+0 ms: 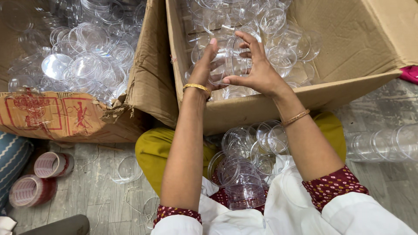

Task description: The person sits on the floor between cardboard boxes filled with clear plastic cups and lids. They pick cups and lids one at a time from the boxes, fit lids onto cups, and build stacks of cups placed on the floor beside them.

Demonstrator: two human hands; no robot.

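a person's left hand (204, 65) and right hand (257, 69) close from either side on a clear plastic container (230, 61), fingers curled around its wall, holding it just above the open cardboard box (261, 104) that is filled with more clear containers. the container sits between both palms. a second box (65, 115) of clear lids stands to the left, more containers rest on the lap (244, 174), and two tape rolls (41, 176) lie on the floor.
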